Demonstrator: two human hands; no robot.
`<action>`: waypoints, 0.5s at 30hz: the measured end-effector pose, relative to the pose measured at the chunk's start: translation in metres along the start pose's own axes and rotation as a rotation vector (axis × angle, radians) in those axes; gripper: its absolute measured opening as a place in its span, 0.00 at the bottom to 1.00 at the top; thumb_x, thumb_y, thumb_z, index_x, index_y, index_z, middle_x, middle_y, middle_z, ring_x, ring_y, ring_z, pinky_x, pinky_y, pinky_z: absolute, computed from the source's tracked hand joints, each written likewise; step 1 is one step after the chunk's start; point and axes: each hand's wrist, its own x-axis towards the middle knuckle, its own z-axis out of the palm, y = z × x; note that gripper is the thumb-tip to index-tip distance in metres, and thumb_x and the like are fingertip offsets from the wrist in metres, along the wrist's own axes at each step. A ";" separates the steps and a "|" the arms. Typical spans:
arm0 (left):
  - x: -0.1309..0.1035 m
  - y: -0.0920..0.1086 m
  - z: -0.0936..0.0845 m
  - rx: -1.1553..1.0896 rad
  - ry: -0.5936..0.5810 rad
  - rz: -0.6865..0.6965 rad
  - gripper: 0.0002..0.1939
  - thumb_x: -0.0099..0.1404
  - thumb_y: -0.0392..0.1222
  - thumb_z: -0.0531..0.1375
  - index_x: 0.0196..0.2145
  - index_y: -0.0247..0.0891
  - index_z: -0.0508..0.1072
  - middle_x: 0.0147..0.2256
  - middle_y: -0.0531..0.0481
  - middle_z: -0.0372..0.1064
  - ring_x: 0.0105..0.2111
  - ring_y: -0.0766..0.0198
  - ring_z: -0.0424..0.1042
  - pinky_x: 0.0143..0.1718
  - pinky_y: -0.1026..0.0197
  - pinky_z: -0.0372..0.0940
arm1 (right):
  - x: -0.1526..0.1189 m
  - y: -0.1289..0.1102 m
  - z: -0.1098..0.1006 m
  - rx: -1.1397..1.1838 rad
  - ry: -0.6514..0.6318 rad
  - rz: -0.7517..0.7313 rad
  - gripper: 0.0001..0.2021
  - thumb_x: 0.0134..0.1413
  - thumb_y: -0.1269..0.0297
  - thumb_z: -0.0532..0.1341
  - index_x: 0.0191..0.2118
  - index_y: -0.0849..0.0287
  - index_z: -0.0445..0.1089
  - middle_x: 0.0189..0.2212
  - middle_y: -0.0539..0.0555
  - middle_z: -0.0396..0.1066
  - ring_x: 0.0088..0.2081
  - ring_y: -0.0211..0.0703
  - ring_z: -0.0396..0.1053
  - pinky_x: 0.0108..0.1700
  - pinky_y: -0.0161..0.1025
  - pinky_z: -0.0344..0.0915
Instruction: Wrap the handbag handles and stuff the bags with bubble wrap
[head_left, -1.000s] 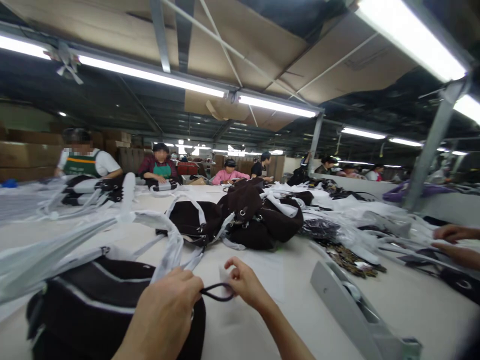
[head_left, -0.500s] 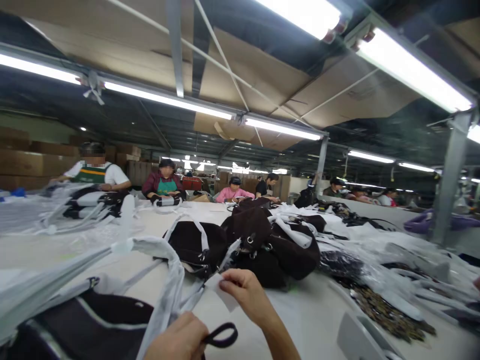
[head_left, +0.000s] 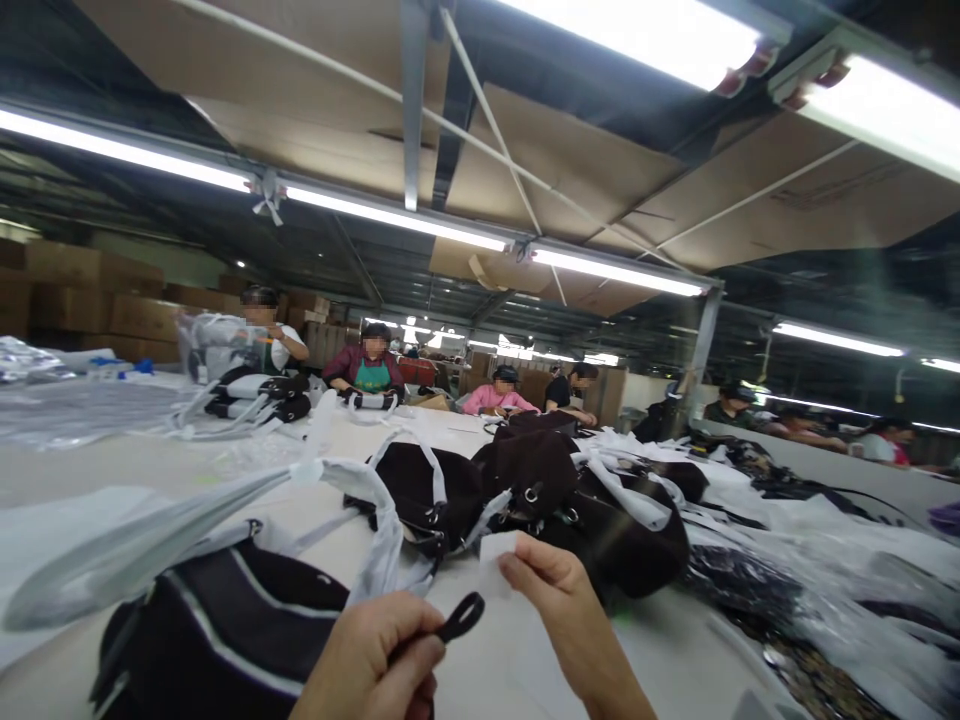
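Note:
My left hand (head_left: 382, 655) is closed on a black strap, and the strap's looped end (head_left: 463, 615) sticks out past my fingertips. A small white paper piece (head_left: 496, 562) is pinched between the thumb and fingers of my right hand (head_left: 551, 590), a little above and right of the loop. At the lower left lies a black bag (head_left: 232, 630) with light piping. Its handle (head_left: 375, 510), wrapped in whitish material, arches up behind my left hand. Beyond my right hand, dark bags (head_left: 525, 475) with metal rings are piled on the pale table (head_left: 480, 660).
Clear plastic wrapping (head_left: 847, 570) and small metallic pieces (head_left: 810, 670) cover the right side. More wrapped bags (head_left: 255, 395) and plastic sheets (head_left: 90, 410) lie at the far left. Several people sit across the table, one in a green apron (head_left: 371, 374). Cardboard boxes (head_left: 90, 285) stand behind.
The view has turned left. My left hand has risen, bringing the strap loop nearer the paper. The paper is now held more upright. A person at the far left has lifted a wrapped item.

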 end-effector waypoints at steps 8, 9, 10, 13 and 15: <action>0.001 0.003 0.006 0.029 0.056 0.046 0.14 0.63 0.48 0.54 0.27 0.37 0.70 0.24 0.54 0.63 0.19 0.69 0.64 0.21 0.68 0.57 | -0.002 0.004 0.026 0.404 0.263 0.038 0.18 0.38 0.52 0.75 0.22 0.59 0.70 0.19 0.44 0.59 0.24 0.32 0.52 0.27 0.29 0.55; 0.000 0.003 0.007 0.017 0.059 0.040 0.14 0.63 0.49 0.54 0.27 0.37 0.70 0.23 0.54 0.63 0.19 0.69 0.63 0.21 0.69 0.57 | -0.003 0.003 0.028 0.423 0.275 0.037 0.18 0.38 0.52 0.75 0.21 0.59 0.70 0.19 0.44 0.59 0.24 0.32 0.53 0.27 0.29 0.56; 0.000 0.004 0.006 -0.002 0.056 0.031 0.14 0.63 0.49 0.55 0.27 0.37 0.70 0.23 0.55 0.62 0.19 0.69 0.63 0.21 0.69 0.58 | -0.004 0.002 0.028 0.456 0.283 0.040 0.18 0.38 0.53 0.76 0.22 0.59 0.71 0.19 0.44 0.60 0.24 0.32 0.53 0.27 0.28 0.56; 0.000 0.005 0.006 -0.065 0.040 -0.020 0.14 0.61 0.51 0.57 0.27 0.37 0.70 0.22 0.55 0.62 0.19 0.69 0.62 0.21 0.69 0.58 | -0.004 0.000 0.028 0.625 0.324 0.061 0.17 0.36 0.56 0.77 0.25 0.58 0.72 0.21 0.44 0.64 0.24 0.30 0.56 0.25 0.27 0.59; 0.000 0.005 0.006 -0.090 0.036 -0.045 0.15 0.60 0.52 0.57 0.27 0.37 0.69 0.21 0.56 0.61 0.19 0.69 0.62 0.20 0.69 0.57 | -0.003 0.001 0.029 0.733 0.375 0.088 0.18 0.33 0.57 0.78 0.28 0.57 0.72 0.22 0.43 0.65 0.23 0.29 0.58 0.24 0.26 0.60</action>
